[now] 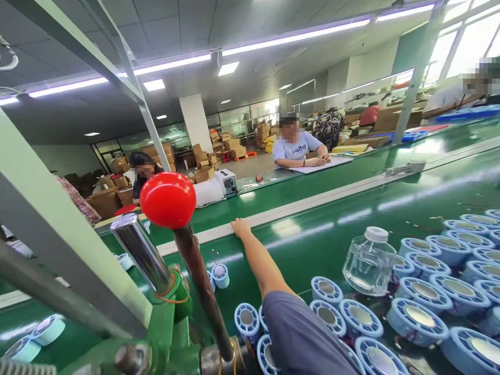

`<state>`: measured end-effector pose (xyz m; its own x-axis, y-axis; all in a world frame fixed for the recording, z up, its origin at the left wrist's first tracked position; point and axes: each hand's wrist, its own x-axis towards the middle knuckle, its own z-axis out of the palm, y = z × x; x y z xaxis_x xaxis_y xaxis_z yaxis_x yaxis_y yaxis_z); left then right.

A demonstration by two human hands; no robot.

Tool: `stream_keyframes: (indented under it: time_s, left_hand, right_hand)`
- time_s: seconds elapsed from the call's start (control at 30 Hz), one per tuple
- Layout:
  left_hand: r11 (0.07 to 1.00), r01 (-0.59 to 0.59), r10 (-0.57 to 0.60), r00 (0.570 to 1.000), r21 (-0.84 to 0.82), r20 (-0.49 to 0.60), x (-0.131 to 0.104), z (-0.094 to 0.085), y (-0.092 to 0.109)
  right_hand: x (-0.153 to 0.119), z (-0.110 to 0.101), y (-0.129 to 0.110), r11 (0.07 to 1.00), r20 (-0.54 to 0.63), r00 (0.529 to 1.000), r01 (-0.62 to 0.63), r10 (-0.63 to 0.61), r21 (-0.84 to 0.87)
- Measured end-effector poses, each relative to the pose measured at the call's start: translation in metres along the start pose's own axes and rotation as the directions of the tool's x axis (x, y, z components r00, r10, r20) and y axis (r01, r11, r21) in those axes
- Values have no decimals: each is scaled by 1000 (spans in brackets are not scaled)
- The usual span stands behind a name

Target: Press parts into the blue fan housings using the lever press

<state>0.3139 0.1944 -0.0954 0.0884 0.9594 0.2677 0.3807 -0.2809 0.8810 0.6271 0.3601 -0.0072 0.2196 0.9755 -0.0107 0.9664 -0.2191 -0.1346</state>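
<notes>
My right hand [240,227] is stretched far out across the green conveyor belt, at the end of a bare forearm and a dark blue sleeve. Its fingers lie on the pale metal rail [281,210] that divides the belts; nothing shows in them, though they are small in view. My left hand is out of view. Below the forearm, round light-blue parts [247,320] with grey discs sit on the belt. Two smaller blue parts, one with wires standing up [220,276], are left of the arm.
A green press [172,323] with a lever topped by a red ball knob [167,200] fills the left foreground. A clear bottle [369,263] stands among several rows of blue parts at right. Across the belt, a person [297,146] leans over a white board.
</notes>
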Motion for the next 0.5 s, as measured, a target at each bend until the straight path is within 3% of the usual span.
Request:
stream_keyframes:
  time_s: [0.07, 0.17, 0.27, 0.33, 0.5]
  left_hand:
    - [1000, 15, -15, 1000, -4, 21, -10, -6, -2]
    - [999, 51, -50, 998, -11, 43, -54, -25, -8]
    - [995, 96, -95, 995, -24, 37, -107, -43, -12]
    - [994, 105, -104, 994, -29, 28, -129, -50, -11]
    - [996, 28, -21, 996, -82, 88, -131, -58, 11]
  right_hand:
    - [-1, -2, 1, 1000, 29, 999, 13, -14, 19]
    - [-14, -13, -1, 994, 86, 993, 80, -86, 72]
    - [-43, -27, -16, 970, 113, 969, 203, -219, 136]
    - [-72, -35, -35, 938, 93, 944, 298, -317, 177]
    - [-150, -50, -83, 863, -41, 896, 438, -443, 252]
